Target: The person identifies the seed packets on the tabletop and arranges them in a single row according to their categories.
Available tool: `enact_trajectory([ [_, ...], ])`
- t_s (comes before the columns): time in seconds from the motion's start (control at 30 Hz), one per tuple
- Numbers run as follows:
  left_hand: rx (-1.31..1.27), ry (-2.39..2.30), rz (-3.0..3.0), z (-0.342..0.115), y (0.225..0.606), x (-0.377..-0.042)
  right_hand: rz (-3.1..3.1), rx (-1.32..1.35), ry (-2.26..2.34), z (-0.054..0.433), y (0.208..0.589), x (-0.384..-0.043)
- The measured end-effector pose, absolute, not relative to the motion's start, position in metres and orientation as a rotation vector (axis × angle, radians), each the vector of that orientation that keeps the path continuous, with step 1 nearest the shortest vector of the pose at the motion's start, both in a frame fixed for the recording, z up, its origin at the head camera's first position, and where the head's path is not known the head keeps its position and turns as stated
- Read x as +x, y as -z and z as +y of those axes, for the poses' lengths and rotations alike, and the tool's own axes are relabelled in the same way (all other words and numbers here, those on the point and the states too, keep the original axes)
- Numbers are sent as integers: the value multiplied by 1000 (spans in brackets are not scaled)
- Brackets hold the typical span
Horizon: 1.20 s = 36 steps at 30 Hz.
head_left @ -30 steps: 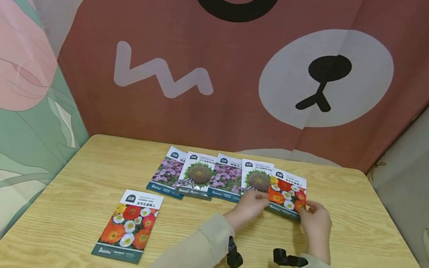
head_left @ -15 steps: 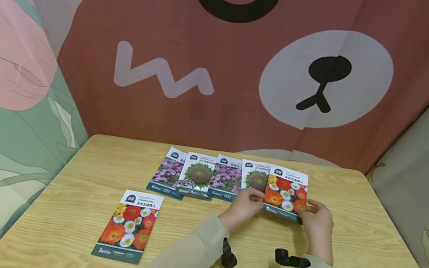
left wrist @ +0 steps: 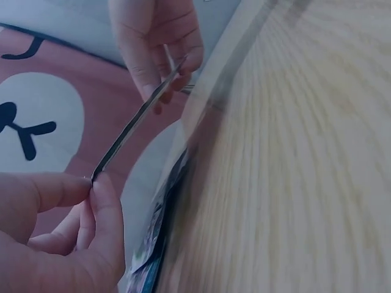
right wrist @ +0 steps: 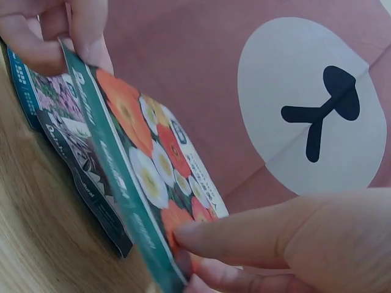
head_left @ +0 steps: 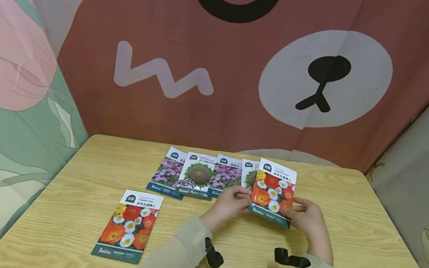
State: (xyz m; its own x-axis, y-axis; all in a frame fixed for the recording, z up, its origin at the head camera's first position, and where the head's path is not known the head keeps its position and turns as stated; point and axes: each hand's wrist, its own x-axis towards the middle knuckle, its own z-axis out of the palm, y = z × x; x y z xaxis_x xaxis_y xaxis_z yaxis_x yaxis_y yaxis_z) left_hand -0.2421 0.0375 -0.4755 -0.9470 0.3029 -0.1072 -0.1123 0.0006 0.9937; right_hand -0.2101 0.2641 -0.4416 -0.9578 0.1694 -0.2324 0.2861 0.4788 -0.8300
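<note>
A seed packet with red, orange and white poppies [head_left: 274, 190] is held up off the table between both hands. My left hand [head_left: 229, 206] pinches its lower left edge; the left wrist view shows thumb and finger [left wrist: 105, 201] gripping that thin edge. On the opposite side my right hand [head_left: 306, 222] pinches the lower right edge, its thumb [right wrist: 226, 235] lying on the printed front. Behind the held packet, a seed packet with a green-fringed flower head [head_left: 248, 173] is partly covered.
To its left lie overlapping packets: a purple-flower one [head_left: 225, 179], a green-fringed one [head_left: 197, 176] and another purple one [head_left: 167, 173]. A second poppy packet [head_left: 128, 226] lies nearer on the wooden table [head_left: 68, 204]. A printed curtain [head_left: 182, 119] hangs behind.
Both hands have lifted the poppy packet from the right end of the row and carried it left and nearer, over part of the neighbouring packet. The other packets stay put.
</note>
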Motion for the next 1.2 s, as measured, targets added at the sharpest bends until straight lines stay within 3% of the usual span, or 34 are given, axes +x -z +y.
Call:
enact_trajectory([
  [0.9, 295, -1931, 1896, -46, 477, -206, 2387, 145, 1770, 231, 439, -214],
  [1.2, 355, -1743, 1887, -71, 471, -201, 2297, -73, 1800, 219, 443, -214],
])
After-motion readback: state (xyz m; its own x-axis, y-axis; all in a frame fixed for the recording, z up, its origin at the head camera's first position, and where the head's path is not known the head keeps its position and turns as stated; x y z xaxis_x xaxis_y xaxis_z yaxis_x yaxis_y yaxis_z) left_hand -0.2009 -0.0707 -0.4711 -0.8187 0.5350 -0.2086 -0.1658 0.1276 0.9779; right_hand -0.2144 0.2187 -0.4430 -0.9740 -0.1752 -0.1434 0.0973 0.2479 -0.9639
